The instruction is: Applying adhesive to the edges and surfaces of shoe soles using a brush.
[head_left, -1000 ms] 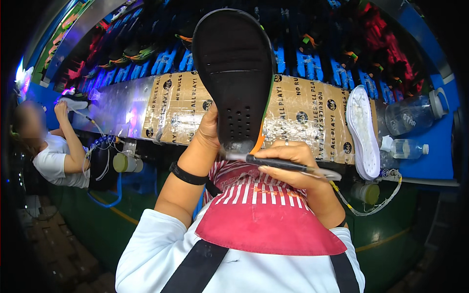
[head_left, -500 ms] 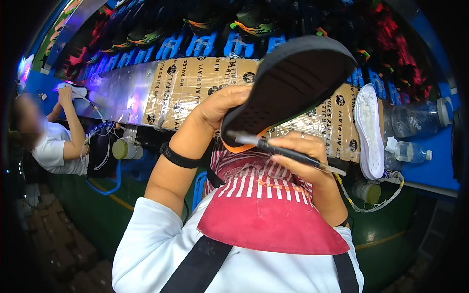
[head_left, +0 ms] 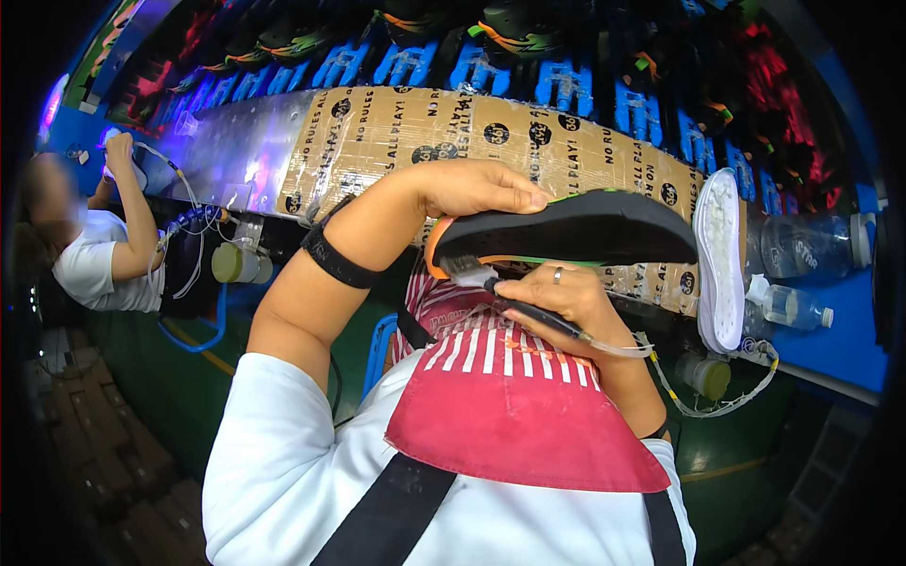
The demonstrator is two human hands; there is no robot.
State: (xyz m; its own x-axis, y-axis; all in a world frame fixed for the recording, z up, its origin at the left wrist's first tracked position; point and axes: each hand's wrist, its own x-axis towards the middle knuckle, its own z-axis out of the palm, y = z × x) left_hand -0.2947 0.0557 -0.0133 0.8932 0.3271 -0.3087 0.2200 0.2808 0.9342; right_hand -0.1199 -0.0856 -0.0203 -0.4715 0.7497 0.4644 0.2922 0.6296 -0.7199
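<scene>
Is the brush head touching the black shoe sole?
Touching. The head view shows the brush bristles pressed against the black shoe sole at its orange heel end, no gap visible.

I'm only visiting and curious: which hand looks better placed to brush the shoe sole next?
Probably the right hand: it grips the brush, whose bristles sit at the heel end of the shoe. The left hand is busy holding that shoe up from above.

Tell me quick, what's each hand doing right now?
Left hand: closed on the heel end of the black shoe sole, held up sideways.
Right hand: closed on a small brush, bristles at the sole's underside.
</scene>
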